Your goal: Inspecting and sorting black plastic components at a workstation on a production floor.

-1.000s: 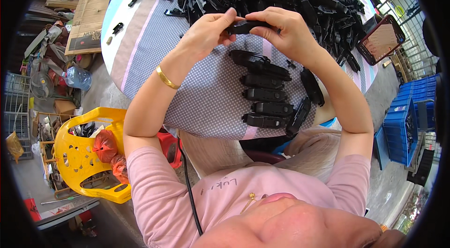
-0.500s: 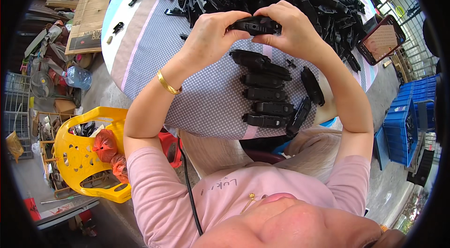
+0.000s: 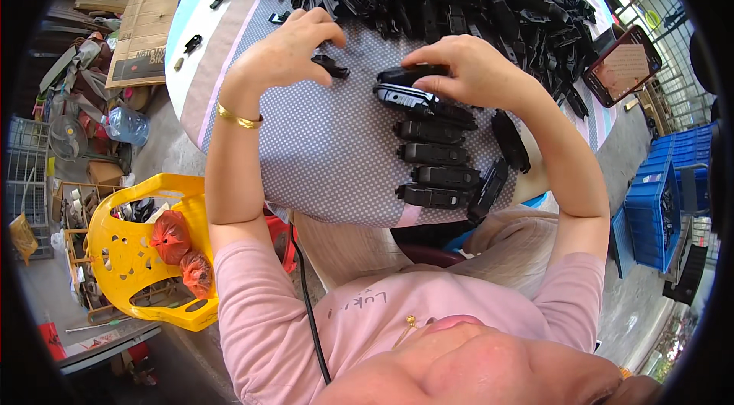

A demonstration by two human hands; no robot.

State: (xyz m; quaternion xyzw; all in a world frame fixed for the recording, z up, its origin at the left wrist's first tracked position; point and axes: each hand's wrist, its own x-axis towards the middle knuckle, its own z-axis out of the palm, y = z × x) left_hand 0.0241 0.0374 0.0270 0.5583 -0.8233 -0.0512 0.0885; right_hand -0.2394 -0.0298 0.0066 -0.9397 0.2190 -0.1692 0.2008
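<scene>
head view: hands now parted; half a second ago both met on one black part. right hand pinches a black casing at 12 o'clock of the row of casings. left hand, fingers spread, hovers by a small black piece, 10 o'clock from the row; contact unclear. handling appears split between two parts.

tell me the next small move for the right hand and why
Probably settle the held black casing at the far end of the row of similar casings and let go: the right hand has it right beside them, over the dotted cloth, while the left hand is away from it, spread open around a small black part.
</scene>
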